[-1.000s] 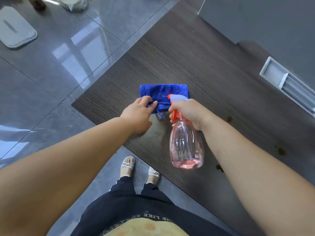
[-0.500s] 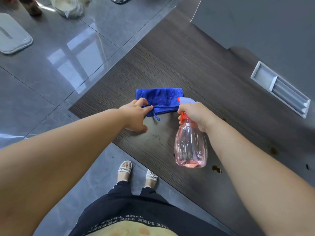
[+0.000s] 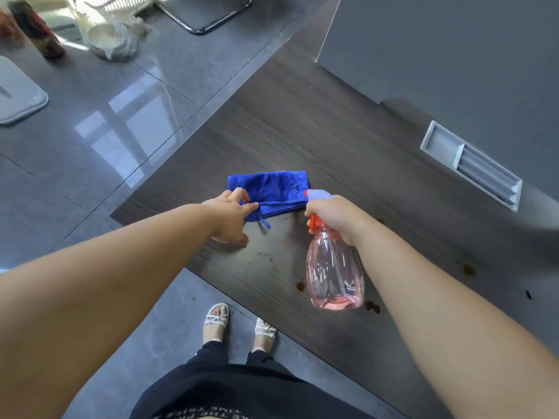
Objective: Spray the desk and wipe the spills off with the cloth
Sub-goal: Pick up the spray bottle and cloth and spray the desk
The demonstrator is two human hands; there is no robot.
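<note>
A folded blue cloth (image 3: 272,189) lies on the dark wood desk (image 3: 317,140). My left hand (image 3: 231,216) pinches the cloth's near left corner. My right hand (image 3: 335,216) grips the neck of a pink see-through spray bottle (image 3: 334,273) with a red trigger, held above the desk just right of the cloth. A wet sheen covers the desk in front of the cloth. Brown spill spots (image 3: 373,308) sit near the desk's front edge and another brown spot (image 3: 469,269) lies further right.
A grey cable tray (image 3: 472,164) is set into the desk at the right, below a grey panel (image 3: 453,49). On the tiled floor to the left stand a bag (image 3: 106,40), a bottle (image 3: 36,28) and a grey lid (image 3: 18,95). The desk's corner lies just left of my left hand.
My left hand has slid a little right onto the cloth's corner and now pinches it. The spray bottle stays in my right hand in much the same place beside the cloth.
</note>
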